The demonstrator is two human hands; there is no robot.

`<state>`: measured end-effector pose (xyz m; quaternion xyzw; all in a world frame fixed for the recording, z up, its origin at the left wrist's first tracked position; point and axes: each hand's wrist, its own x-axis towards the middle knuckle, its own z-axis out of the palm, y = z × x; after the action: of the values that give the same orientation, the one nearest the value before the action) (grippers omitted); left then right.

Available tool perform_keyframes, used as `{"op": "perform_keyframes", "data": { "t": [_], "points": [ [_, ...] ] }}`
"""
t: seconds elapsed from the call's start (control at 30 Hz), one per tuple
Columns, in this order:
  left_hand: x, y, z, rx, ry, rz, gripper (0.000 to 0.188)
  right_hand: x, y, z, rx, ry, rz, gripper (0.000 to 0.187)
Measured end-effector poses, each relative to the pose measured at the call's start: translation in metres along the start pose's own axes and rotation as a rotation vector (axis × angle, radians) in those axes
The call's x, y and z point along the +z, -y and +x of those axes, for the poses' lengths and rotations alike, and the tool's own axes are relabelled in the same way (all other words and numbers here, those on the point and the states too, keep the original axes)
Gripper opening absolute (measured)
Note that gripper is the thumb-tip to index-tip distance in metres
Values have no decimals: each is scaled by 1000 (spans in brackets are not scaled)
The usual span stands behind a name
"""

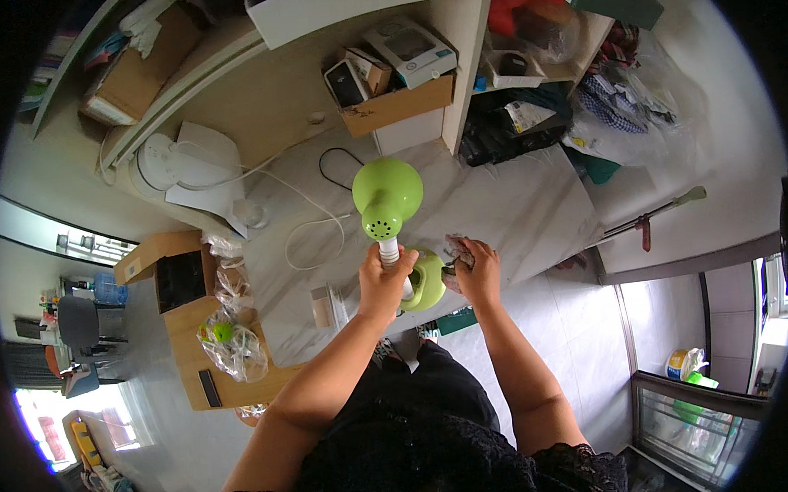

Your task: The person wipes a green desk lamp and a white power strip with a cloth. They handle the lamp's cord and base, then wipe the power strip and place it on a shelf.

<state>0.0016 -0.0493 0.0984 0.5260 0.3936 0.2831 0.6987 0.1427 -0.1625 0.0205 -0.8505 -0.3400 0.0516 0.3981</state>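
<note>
One left hand (381, 285) and one right hand (479, 276) make two, with two forearms (323, 389). There is one green lamp (389, 191), one crumpled cloth (456, 246) and one marbled tabletop (518, 203). Also visible are one phone (209, 388), one black cable (321, 167), at least one white cable (287, 247), one blue water jug (110, 290) and at least three large cardboard boxes (402, 108).

From my head, the wide fisheye view looks steeply down, fairly near my bare left hand (385, 284) and bare right hand (480, 273), facing the white, grey-veined, marble-patterned tabletop (523, 202).
</note>
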Motion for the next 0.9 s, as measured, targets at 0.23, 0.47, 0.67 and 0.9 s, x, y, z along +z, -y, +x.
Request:
{"op": "perform_keyframes", "data": {
  "t": [0.23,0.47,0.67,0.9],
  "points": [
    [0,19,10,81,124,102,28,16,-10,-10,-67,160,-158,46],
    [-26,87,6,352,177,771,60,74,-30,-19,-181,183,-349,47],
    [-25,122,-3,45,116,784,55,61,-24,-58,-172,171,-339,49],
    [-27,118,-3,15,117,812,47,41,-24,-93,-187,215,-178,49]
  ]
}}
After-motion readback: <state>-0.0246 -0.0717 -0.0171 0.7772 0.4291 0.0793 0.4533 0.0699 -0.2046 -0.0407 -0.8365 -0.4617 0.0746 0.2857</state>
